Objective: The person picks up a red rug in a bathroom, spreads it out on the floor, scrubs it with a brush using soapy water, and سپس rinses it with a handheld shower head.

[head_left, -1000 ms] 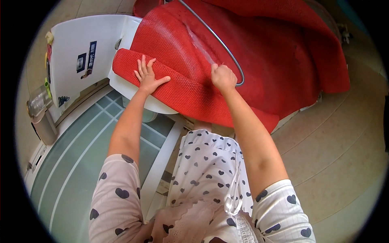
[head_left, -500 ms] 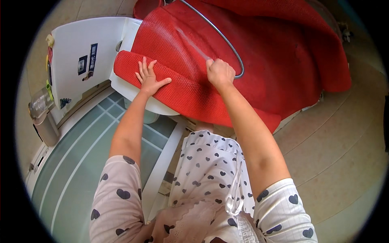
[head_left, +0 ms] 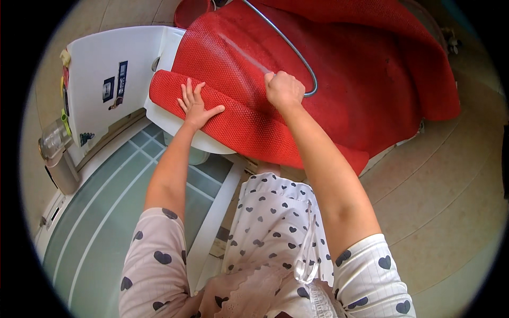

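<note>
A big red mat (head_left: 350, 90) with a honeycomb-textured surface is draped in folds over a white base. My left hand (head_left: 197, 108) lies on its rolled near edge at the left, fingers spread and palm down. Closed around the end of a silver metal shower hose (head_left: 289, 40) is my right hand (head_left: 284, 91), over the middle of the mat. A thin stream of water (head_left: 245, 54) runs from that hand toward the upper left and onto the red surface. Whatever nozzle is inside the fist is hidden by the fingers.
White smooth panel (head_left: 119, 79) with dark stickers stands at the left. Beside it are a grey holder with a clear cup (head_left: 61, 153) and a frosted glass panel with white stripes (head_left: 122, 212). A red bucket-like vessel (head_left: 190, 11) sits behind; beige tiled floor (head_left: 440, 201) lies right.
My right hand has shifted slightly up and to the left with the hose, and the water stream has moved the same way. My left hand stays pressed on the mat.
</note>
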`<state>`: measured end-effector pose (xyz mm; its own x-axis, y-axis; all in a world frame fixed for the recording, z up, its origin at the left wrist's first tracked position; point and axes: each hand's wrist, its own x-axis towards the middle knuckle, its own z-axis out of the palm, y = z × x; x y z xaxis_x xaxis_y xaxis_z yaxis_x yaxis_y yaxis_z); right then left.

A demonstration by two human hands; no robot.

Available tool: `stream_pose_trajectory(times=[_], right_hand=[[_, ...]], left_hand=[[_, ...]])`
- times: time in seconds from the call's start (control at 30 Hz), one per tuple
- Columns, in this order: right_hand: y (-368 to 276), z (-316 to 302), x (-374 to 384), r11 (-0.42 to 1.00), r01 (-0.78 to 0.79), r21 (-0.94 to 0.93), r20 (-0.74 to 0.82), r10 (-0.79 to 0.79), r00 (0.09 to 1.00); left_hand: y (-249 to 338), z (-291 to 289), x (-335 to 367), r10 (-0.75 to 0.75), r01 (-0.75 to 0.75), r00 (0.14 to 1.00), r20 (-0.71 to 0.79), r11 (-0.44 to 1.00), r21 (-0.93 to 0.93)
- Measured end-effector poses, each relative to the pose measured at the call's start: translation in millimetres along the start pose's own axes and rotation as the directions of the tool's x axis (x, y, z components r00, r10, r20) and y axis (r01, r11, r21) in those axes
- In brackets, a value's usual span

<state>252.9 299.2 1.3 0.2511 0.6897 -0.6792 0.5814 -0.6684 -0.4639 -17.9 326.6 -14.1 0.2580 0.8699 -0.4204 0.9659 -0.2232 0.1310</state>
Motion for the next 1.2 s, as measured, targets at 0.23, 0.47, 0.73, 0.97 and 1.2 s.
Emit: stream_pose_trajectory(times=[0.23,0.47,0.73,0.97,1.2], right_hand=[[-17,-4,10,0.999,0.012,0.034,-0.014,-0.011,1.000],[-36,-25,21,0.999,0.038,-0.037,-0.023,-0.039,0.999],[-44,-126,34,0.951,-0.008,-0.308,-0.021,0.001,1.000],[-216,-277,74,0.725,0.016,-0.688,-0.182,-0.194,0.964],[-448,-360,80,0.308,-0.163,-0.937,-0.324,-0.598,0.733]], left_hand=[[1,-1,6,-0.006,0.006,1.000,0.005,1.000,0.001],[1,-24,8,-0.003,0.004,0.999,-0.043,1.000,0.001],[26,-27,-6,-0.029,0.037,0.998,0.064,0.992,-0.125],[18,-55,-10,-0.037,0.069,0.991,0.125,0.963,-0.261],[12,-63,-6,-0.056,0.111,0.981,0.184,0.946,-0.304]])
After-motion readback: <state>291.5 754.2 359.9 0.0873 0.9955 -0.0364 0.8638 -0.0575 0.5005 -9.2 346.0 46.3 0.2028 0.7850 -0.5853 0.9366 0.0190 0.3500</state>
